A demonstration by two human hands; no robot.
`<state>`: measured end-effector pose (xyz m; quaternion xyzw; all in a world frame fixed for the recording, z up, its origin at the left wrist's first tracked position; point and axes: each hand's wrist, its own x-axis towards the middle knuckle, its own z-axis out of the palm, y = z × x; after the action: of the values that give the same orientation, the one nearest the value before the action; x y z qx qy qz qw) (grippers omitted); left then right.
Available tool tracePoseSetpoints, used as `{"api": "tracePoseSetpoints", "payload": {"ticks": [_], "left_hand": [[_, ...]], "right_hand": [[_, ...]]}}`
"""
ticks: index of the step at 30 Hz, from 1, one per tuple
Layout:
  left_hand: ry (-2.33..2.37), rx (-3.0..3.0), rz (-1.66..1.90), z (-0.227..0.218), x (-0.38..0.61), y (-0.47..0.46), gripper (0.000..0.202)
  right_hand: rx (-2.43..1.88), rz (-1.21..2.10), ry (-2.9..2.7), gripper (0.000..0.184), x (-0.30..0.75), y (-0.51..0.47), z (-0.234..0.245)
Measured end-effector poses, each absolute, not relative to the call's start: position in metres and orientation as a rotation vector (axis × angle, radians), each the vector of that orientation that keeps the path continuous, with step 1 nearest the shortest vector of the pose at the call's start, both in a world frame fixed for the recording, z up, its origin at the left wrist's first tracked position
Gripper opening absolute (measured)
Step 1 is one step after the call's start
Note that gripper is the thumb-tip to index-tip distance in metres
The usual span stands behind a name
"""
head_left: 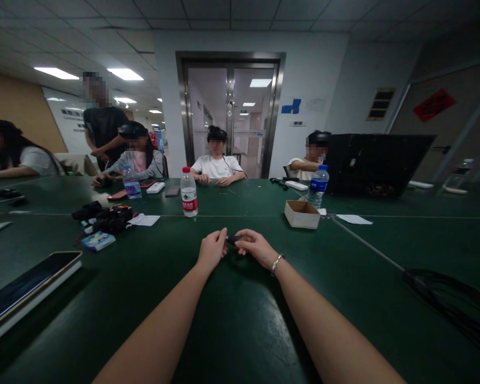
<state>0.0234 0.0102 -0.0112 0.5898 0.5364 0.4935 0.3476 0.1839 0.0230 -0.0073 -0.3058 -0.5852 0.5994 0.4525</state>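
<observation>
Both my hands meet over the green table (240,330), pinching one small black object (232,240) with a pale, narrow end. My left hand (213,249) is closed at the pale end, on the left. From the other side, my right hand (256,247) grips the black end between thumb and fingers. A silver bracelet (277,264) circles my right wrist. What exactly the small object is cannot be made out, since fingers cover part of it.
Beyond my hands stand a red-capped water bottle (189,193), an open small box (302,215) and a blue-capped bottle (318,186). A phone (28,293) lies at left, coiled black cable (448,298) at right. Several people sit across the table; a monitor (376,162) stands back right.
</observation>
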Motion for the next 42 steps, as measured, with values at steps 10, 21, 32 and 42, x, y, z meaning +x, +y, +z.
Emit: {"api": "tracePoseSetpoints", "payload": {"ticks": [10,21,32,42], "left_hand": [[0.968,1.429,1.390,-0.010,0.024,0.014,0.039],[0.953,1.322,1.381,-0.003,0.022,0.010,0.035],[0.902,1.369,1.368,-0.003,0.021,0.009,0.035],[0.867,1.369,1.374,-0.007,0.022,0.011,0.031]], "right_hand": [[-0.779,1.469,-1.322,0.035,0.184,0.028,-0.013],[-0.768,1.412,-1.402,0.043,0.182,0.027,-0.014],[-0.806,1.478,-1.379,0.034,0.182,0.032,-0.016],[-0.761,1.565,-1.409,0.039,0.182,0.024,-0.008]]}}
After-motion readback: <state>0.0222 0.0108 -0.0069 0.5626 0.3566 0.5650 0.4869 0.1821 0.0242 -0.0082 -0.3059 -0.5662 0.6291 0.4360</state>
